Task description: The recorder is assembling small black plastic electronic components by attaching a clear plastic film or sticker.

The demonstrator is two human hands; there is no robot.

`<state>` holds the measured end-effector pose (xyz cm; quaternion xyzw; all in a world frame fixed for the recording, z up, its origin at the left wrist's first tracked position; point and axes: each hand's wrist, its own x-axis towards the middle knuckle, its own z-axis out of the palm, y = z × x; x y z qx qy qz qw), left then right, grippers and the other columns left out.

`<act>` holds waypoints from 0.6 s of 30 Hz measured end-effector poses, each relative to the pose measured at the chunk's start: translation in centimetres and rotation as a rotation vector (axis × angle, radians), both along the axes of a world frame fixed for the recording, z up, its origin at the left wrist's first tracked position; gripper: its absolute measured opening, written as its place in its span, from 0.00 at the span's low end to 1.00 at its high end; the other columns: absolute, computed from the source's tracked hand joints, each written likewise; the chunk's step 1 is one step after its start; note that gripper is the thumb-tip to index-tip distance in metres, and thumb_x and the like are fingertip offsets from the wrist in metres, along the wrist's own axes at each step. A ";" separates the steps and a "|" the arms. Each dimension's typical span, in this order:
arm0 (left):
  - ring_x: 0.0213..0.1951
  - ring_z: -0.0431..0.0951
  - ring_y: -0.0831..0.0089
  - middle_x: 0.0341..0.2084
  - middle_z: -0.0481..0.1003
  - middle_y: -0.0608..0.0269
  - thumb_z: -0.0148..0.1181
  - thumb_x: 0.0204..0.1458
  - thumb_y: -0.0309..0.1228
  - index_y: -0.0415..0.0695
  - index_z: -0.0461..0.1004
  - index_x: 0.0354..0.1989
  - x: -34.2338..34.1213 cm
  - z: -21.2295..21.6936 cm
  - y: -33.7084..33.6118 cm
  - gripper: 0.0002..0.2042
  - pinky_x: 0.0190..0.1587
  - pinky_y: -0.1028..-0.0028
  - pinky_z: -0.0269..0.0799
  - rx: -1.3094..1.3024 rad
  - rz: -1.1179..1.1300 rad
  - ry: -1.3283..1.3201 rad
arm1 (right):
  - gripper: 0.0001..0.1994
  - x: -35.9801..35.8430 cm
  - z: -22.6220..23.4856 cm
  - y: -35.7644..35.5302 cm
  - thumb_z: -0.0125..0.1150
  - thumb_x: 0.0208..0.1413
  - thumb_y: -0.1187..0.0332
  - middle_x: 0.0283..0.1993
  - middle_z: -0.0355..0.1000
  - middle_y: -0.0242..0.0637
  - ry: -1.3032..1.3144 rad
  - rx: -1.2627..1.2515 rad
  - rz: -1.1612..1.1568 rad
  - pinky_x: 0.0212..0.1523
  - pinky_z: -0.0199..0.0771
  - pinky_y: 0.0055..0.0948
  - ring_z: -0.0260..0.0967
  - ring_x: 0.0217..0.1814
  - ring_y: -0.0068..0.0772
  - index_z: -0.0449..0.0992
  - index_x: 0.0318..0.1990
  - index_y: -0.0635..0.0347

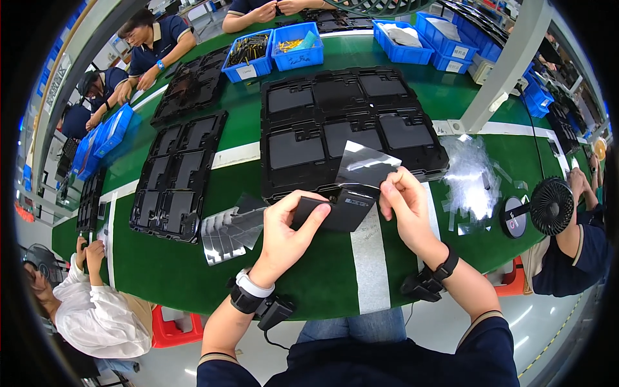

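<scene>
My left hand [288, 226] grips a flat black rectangular panel [342, 209] by its left end, just above the green table's near edge. My right hand [403, 197] pinches a shiny grey film sheet [365, 165] that lifts up off the panel's right end. A fan of similar grey film sheets [229, 232] lies on the table just left of my left hand. Right behind the panel stands a large black moulded tray [348, 132] with several panels seated in its pockets.
Another black tray stack [177, 177] lies to the left. A heap of clear peeled films [471, 177] sits to the right, beside a small black fan [548, 206]. Blue bins [274, 51] stand at the back. Other people work around the green table [193, 277].
</scene>
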<state>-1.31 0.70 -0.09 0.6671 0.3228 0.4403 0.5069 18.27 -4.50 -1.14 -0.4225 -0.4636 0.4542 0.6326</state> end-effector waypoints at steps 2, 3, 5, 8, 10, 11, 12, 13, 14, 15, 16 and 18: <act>0.29 0.74 0.83 0.26 0.75 0.67 0.60 0.49 0.24 0.36 0.74 0.33 0.2 0.2 0.0 0.05 0.34 0.82 0.69 0.056 0.042 0.047 | 0.02 0.5 -0.1 -0.2 0.50 0.58 0.72 0.24 0.61 0.24 -0.052 0.050 0.000 0.23 0.54 0.14 0.54 0.22 0.11 0.65 0.34 0.58; 0.30 0.72 0.83 0.27 0.75 0.67 0.59 0.49 0.24 0.36 0.73 0.33 0.1 0.5 -0.2 0.05 0.34 0.82 0.68 0.050 0.079 0.085 | 0.02 0.6 0.1 -0.4 0.50 0.58 0.72 0.24 0.61 0.23 0.058 0.031 0.095 0.22 0.53 0.14 0.53 0.22 0.10 0.65 0.34 0.58; 0.30 0.71 0.84 0.28 0.74 0.67 0.59 0.49 0.23 0.36 0.72 0.33 0.0 0.5 -0.2 0.05 0.35 0.82 0.67 0.044 0.119 0.129 | 0.03 0.3 -0.1 -0.5 0.50 0.58 0.72 0.24 0.60 0.22 0.174 0.014 0.194 0.22 0.51 0.14 0.52 0.22 0.09 0.65 0.33 0.59; 0.26 0.71 0.85 0.23 0.74 0.67 0.60 0.49 0.24 0.36 0.74 0.31 0.1 0.2 0.1 0.04 0.30 0.83 0.67 0.199 0.212 0.099 | 0.03 -0.1 0.4 -0.9 0.53 0.55 0.72 0.20 0.59 0.21 0.007 0.041 0.180 0.20 0.47 0.16 0.50 0.19 0.09 0.68 0.31 0.59; 0.27 0.70 0.86 0.24 0.73 0.68 0.59 0.50 0.25 0.37 0.72 0.32 -0.1 0.2 0.4 0.05 0.30 0.84 0.66 0.116 0.231 0.098 | 0.04 0.6 0.6 -0.7 0.56 0.53 0.72 0.18 0.58 0.21 -0.191 0.049 0.349 0.19 0.48 0.16 0.50 0.17 0.10 0.69 0.30 0.59; 0.27 0.70 0.86 0.24 0.73 0.68 0.59 0.50 0.25 0.37 0.72 0.32 -0.1 0.2 0.4 0.05 0.30 0.84 0.66 0.117 0.234 0.099 | 0.04 0.9 0.7 -0.4 0.59 0.51 0.71 0.15 0.56 0.22 -0.388 0.057 0.515 0.19 0.49 0.17 0.49 0.16 0.11 0.69 0.29 0.59; 0.28 0.69 0.86 0.25 0.72 0.69 0.58 0.51 0.25 0.37 0.71 0.33 -0.1 0.1 0.4 0.05 0.31 0.84 0.65 0.085 0.194 0.053 | 0.08 0.7 1.0 -0.2 0.64 0.45 0.69 0.12 0.53 0.24 -0.710 -0.052 0.545 0.18 0.52 0.18 0.52 0.15 0.14 0.71 0.28 0.58; 0.29 0.68 0.86 0.26 0.72 0.70 0.57 0.52 0.25 0.37 0.70 0.34 0.0 0.0 0.4 0.05 0.31 0.84 0.65 0.055 0.150 0.007 | 0.10 0.0 0.9 -0.4 0.68 0.41 0.72 0.13 0.55 0.24 -0.923 -0.046 0.460 0.16 0.49 0.21 0.51 0.14 0.15 0.71 0.29 0.61; 0.30 0.67 0.86 0.27 0.71 0.70 0.56 0.53 0.25 0.38 0.70 0.35 0.0 0.0 0.5 0.05 0.32 0.84 0.64 0.024 0.104 -0.040 | 0.11 -0.3 1.0 -0.3 0.68 0.41 0.71 0.16 0.59 0.26 -0.836 -0.048 0.397 0.17 0.53 0.20 0.55 0.16 0.15 0.71 0.31 0.61; 0.30 0.67 0.86 0.27 0.71 0.70 0.56 0.53 0.25 0.38 0.70 0.35 0.0 0.0 0.6 0.05 0.32 0.84 0.64 0.025 0.101 -0.039 | 0.12 -0.4 1.0 -0.2 0.68 0.41 0.71 0.19 0.62 0.27 -0.750 -0.050 0.334 0.18 0.57 0.20 0.59 0.18 0.16 0.71 0.33 0.62; 0.30 0.67 0.86 0.27 0.70 0.70 0.55 0.53 0.25 0.38 0.69 0.35 -0.1 -0.1 0.5 0.05 0.32 0.84 0.64 -0.006 0.061 -0.069 | 0.13 -0.5 1.1 -0.2 0.67 0.43 0.72 0.24 0.64 0.29 -0.642 -0.040 0.265 0.21 0.62 0.19 0.62 0.22 0.17 0.71 0.36 0.63; 0.31 0.66 0.87 0.28 0.69 0.71 0.54 0.54 0.27 0.39 0.68 0.35 -0.2 -0.3 0.4 0.05 0.32 0.84 0.64 -0.052 -0.020 -0.092 | 0.19 -0.4 1.9 -0.3 0.63 0.46 0.76 0.34 0.69 0.35 -0.302 -0.064 0.195 0.32 0.71 0.19 0.68 0.33 0.21 0.69 0.48 0.66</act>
